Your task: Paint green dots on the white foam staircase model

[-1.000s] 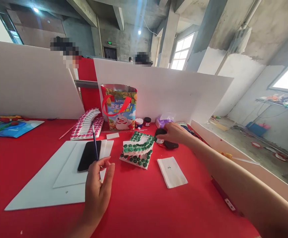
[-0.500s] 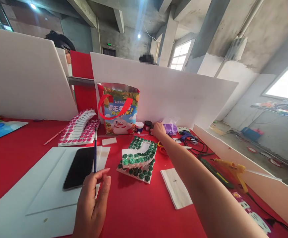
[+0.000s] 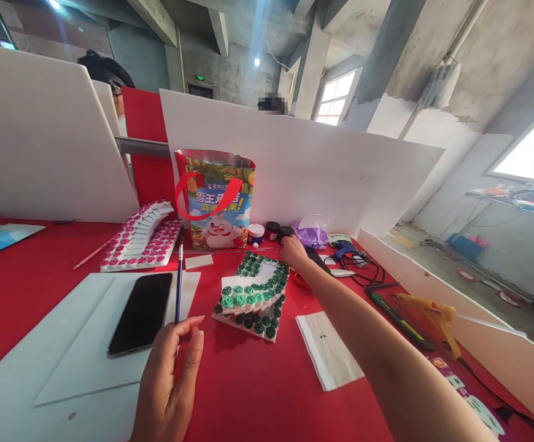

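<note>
My left hand [image 3: 172, 374] holds a thin dark blue paintbrush [image 3: 179, 285] upright, its bristles pointing up, at the right edge of the white boards. My right hand [image 3: 293, 252] reaches to the back of the red table, close to a small black jar [image 3: 285, 232]; its fingertips are partly hidden, and what they hold, if anything, cannot be made out. Between the two hands lies a stack of white pieces with green rosettes [image 3: 253, 294]. A black phone [image 3: 142, 313] rests on the white boards [image 3: 83, 344].
A printed bag [image 3: 218, 205] stands at the back beside a white-lidded jar [image 3: 256, 234]. Pink-rosette pieces [image 3: 142, 236] lie at left, a folded napkin [image 3: 329, 350] at right. Farther right are a cutter [image 3: 398, 319], yellow glue gun [image 3: 433, 310] and cables. People are behind the white partition [image 3: 304, 166].
My right hand has shifted slightly towards me, uncovering more of the black jar. The view has moved slightly. The paintbrush stays in my left hand, tilted a little more to the right.
</note>
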Motion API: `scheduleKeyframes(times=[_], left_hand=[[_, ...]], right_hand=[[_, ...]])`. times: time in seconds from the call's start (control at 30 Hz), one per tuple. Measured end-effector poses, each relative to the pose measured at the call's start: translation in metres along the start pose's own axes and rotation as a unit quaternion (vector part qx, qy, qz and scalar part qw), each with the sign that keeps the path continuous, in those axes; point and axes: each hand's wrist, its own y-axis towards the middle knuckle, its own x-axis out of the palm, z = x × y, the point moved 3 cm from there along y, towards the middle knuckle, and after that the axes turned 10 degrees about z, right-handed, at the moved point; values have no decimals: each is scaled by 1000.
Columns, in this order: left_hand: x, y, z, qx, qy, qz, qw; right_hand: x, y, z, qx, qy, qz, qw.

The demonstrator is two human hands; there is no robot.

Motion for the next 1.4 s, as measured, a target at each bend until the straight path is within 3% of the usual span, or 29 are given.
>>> scheduleKeyframes(times=[0.3,0.47,0.53,0.63,0.73,0.83,0.97,1.2,1.3,1.4], left_hand=[[-1,0,1,31,-8,-38,999],[-2,-3,6,54,-11,-68,996],[-3,-4,9,60,-11,-75,995],[-4,-6,15,93,-19,-77,992],[-4,-9,21,143,-25,-81,986],[-4,-15,25,183,-26,-99,978],[-4,-22,26,230,-13,-129,965],[0,-30,23,274,19,-162,948],[3,-36,20,294,11,-183,938],[4,-43,18,316,-2,-200,927]], right_hand=[[0,2,0,-23,52,11,998],[-34,-18,1,-11,125,99,987],[-56,-40,-4,-13,164,132,978],[-91,-94,-22,-56,232,124,963],[-115,-157,-57,-183,405,6,896],[-121,-204,-87,-244,437,-78,862],[-102,-221,-101,-185,484,-99,849],[-78,-227,-96,-76,612,-109,780],[-81,-233,-85,-30,620,-94,779],[-85,-235,-51,26,601,-6,799]])
